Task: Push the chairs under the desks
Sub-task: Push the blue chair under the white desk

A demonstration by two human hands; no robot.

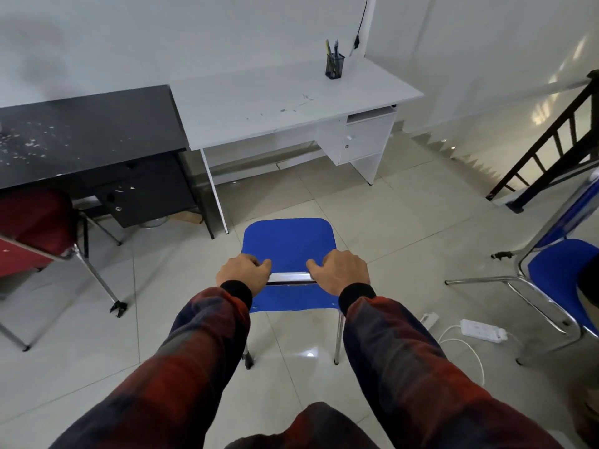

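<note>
blue chair (289,242) is stood on the tiles, short of the white desk (275,102), not under it | chrome top bar is clamped by left hand (243,273) and right hand (341,272) | pens are seen upright in mesh pen cup (334,66) on desk | red chair (34,230) and second blue chair (562,273) are cut off at frame edges

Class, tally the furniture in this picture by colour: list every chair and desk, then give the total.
Blue chairs: 2 (held chair, side chair)
Red chairs: 1
White desks: 1
Black desks: 1
Total: 5
</note>
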